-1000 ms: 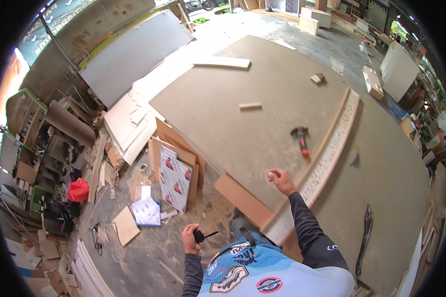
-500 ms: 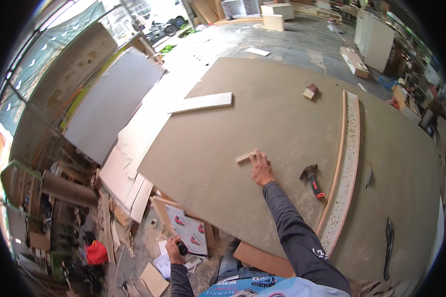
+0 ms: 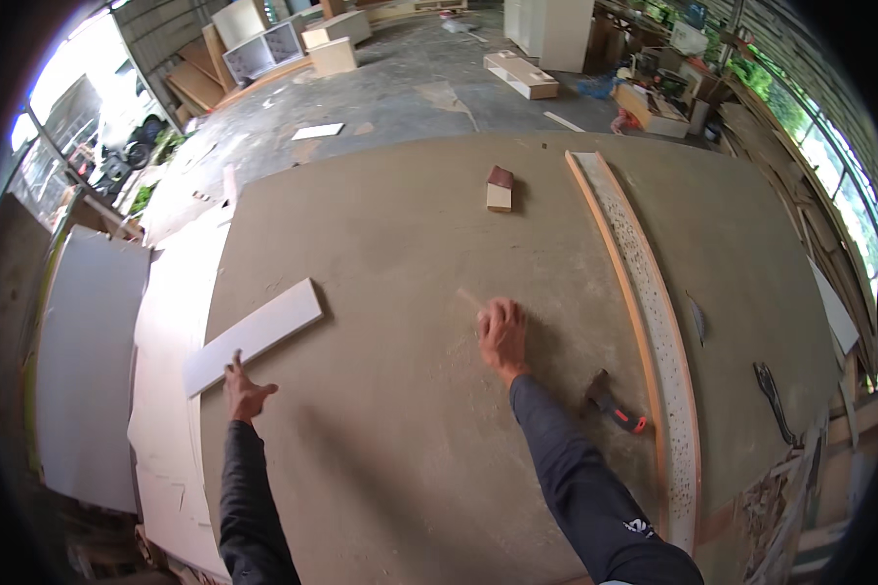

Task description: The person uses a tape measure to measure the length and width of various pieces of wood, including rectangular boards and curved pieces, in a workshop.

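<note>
My left hand (image 3: 247, 390) is open with nothing in it, thumb and fingers apart. Its fingertips reach over the lower edge of a white board (image 3: 271, 325); I cannot tell whether they touch it. Toward the middle of the large table panel (image 3: 390, 234), my right hand (image 3: 503, 338) is closed, knuckles up, on a small wooden block (image 3: 467, 295). That block is smeared by motion and mostly hidden by the fingers. A claw hammer (image 3: 616, 404) with a black and red handle lies to the right of my right forearm.
A long speckled strip with wooden edges (image 3: 651, 292) runs along the right side. Beyond it lie a thin blade-like piece (image 3: 697, 319) and a dark curved tool (image 3: 775, 402). A two-toned block (image 3: 499, 189) sits at the far side. White sheets (image 3: 161, 390) lie left of the table.
My left hand has come up from below the table's edge to the white board, and the dark tool it held is out of sight. My right hand remains at the wooden block. The view has turned right.
</note>
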The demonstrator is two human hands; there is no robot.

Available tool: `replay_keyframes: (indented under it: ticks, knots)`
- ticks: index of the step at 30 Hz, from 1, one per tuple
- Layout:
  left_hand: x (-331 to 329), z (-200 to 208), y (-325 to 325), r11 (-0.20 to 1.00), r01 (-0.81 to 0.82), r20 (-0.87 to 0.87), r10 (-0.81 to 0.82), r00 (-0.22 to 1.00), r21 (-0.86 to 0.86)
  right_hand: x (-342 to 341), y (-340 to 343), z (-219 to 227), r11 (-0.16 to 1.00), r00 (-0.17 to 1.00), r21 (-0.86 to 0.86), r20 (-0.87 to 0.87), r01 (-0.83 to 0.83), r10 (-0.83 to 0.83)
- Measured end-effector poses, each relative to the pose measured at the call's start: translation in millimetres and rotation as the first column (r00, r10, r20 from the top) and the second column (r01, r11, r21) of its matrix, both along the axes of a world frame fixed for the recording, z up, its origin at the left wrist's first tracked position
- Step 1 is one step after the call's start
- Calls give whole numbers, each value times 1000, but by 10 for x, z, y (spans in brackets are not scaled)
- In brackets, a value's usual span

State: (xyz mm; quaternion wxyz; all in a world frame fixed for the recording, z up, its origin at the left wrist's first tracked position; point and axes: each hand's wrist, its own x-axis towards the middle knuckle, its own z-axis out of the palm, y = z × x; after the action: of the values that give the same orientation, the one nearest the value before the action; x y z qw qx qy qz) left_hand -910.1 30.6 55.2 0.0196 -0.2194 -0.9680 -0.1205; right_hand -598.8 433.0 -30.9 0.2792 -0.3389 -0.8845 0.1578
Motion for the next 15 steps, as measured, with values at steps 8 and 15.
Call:
replay_keyframes:
  ticks: [8,15]
  knots:
    - [-1282,215,317,914,386,250,-348,904,-123,-1053,1483,20,894,915,214,-181,394,-360]
    - [-1291,363,495,767,577,128,-565,815,-281,-1632,2477,37,877,961,411,-221,248,-168]
